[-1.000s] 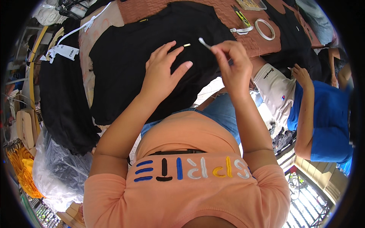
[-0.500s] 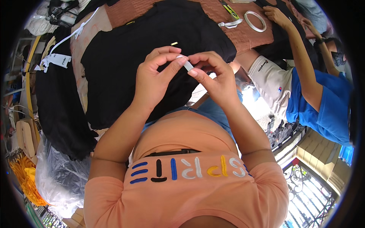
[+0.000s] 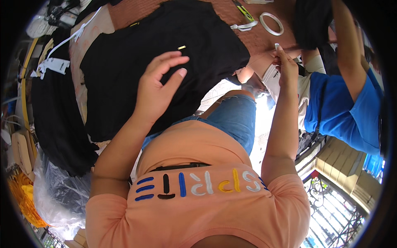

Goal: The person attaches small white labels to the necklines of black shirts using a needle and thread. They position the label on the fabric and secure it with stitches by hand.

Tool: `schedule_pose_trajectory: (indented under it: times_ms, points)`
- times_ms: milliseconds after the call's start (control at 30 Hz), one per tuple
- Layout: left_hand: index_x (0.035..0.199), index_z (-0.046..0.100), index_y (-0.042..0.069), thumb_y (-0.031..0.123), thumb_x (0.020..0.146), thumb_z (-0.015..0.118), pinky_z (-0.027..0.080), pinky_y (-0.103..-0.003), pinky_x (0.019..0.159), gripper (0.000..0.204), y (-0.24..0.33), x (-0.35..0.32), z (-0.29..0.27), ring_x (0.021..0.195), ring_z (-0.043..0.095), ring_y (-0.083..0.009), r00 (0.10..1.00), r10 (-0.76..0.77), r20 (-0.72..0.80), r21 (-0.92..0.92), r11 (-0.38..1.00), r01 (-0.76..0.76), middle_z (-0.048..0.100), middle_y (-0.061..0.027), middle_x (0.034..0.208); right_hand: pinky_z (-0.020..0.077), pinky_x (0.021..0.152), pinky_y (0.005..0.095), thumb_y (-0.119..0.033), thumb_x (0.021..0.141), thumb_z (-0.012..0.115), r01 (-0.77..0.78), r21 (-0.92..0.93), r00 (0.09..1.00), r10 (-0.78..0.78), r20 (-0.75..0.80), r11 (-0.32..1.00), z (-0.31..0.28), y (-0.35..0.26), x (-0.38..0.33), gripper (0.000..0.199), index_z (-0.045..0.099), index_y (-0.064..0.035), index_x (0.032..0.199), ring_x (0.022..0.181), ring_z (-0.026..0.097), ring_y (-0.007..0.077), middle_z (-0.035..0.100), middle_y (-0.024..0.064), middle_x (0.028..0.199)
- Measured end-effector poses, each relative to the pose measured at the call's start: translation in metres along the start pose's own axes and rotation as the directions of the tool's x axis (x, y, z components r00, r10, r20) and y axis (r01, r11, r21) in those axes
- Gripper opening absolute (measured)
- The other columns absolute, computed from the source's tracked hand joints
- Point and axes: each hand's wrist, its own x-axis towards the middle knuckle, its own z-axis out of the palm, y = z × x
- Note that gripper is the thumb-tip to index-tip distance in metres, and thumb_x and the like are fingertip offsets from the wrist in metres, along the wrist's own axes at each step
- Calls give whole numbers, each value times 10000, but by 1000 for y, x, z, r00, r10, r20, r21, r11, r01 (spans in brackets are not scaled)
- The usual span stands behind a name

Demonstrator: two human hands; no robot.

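Observation:
A black cloth garment (image 3: 206,33) lies spread over the table edge and my lap. Above it hovers my left hand (image 3: 159,84), its fingers apart and nothing between them. A small yellow-and-white strip (image 3: 182,48) rests on the cloth just beyond those fingertips. Out to the right, my right hand (image 3: 286,68) pinches a small white strip (image 3: 276,46) between thumb and fingers, its tip pointing away from me. Past that hand, on the brown table cover, are a white tape roll (image 3: 271,24) and a yellow-and-black cutter (image 3: 245,11) beside a white ribbon end (image 3: 244,27).
A person in a blue shirt (image 3: 337,111) is close on the right, an arm raised beside black cloth (image 3: 312,25). Far left, a white tag with cord (image 3: 56,65) lies on more black fabric (image 3: 58,120). A clear plastic bag (image 3: 60,190) sits at lower left.
My hands have parted: the right one has moved right with the white strip, while the left has let go and opened. The co-worker has raised an arm and shifted the black cloth.

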Motion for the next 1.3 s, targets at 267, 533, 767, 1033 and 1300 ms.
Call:
schedule_pose_trajectory:
  times_ms: [267, 533, 767, 1033, 1300]
  points:
    - [990, 677, 78, 49, 804, 643, 456, -321, 840, 192, -8, -17, 8, 958, 587, -222, 982, 136, 131, 180, 971, -158, 639, -62, 1037, 450, 603, 312, -486, 812, 633, 17, -679, 993, 67, 98, 734, -17, 6, 41, 441, 706, -53, 859, 657, 633, 186, 651, 86, 695]
    - [1105, 627, 83, 147, 809, 648, 387, -379, 910, 304, -30, -9, -1, 1090, 501, -228, 978, 205, 50, 429, 880, -206, 578, -28, 1148, 469, 688, 236, -181, 835, 683, 656, -380, 755, -571, 323, 652, 82, -66, -54, 162, 696, -61, 943, 735, 619, 109, 681, 73, 824]
    - [1222, 544, 52, 231, 815, 656, 343, -423, 978, 459, -37, -3, 1, 1222, 417, -270, 985, 141, 102, 587, 791, -174, 488, -47, 1318, 489, 616, 336, -137, 784, 677, 754, -230, 625, -565, 539, 615, 176, -61, -94, 73, 658, -88, 836, 719, 632, 260, 628, 61, 812]
    - [1229, 538, 55, 262, 795, 676, 337, -444, 987, 501, -41, -9, 0, 1250, 396, -285, 982, 143, 126, 600, 777, -190, 459, -57, 1351, 485, 606, 336, -155, 770, 692, 772, -293, 620, -566, 543, 564, 186, -52, -94, 101, 661, -93, 844, 702, 626, 252, 623, 48, 813]
    - [1231, 556, 101, 272, 782, 694, 344, -412, 1023, 500, -70, 8, -101, 1211, 450, -326, 955, 30, -297, 608, 777, 165, 527, -119, 1281, 471, 613, 350, -368, 700, 777, 475, -586, 878, -393, 273, 656, 158, -86, -67, 460, 636, -66, 1018, 679, 616, 237, 624, 94, 752]
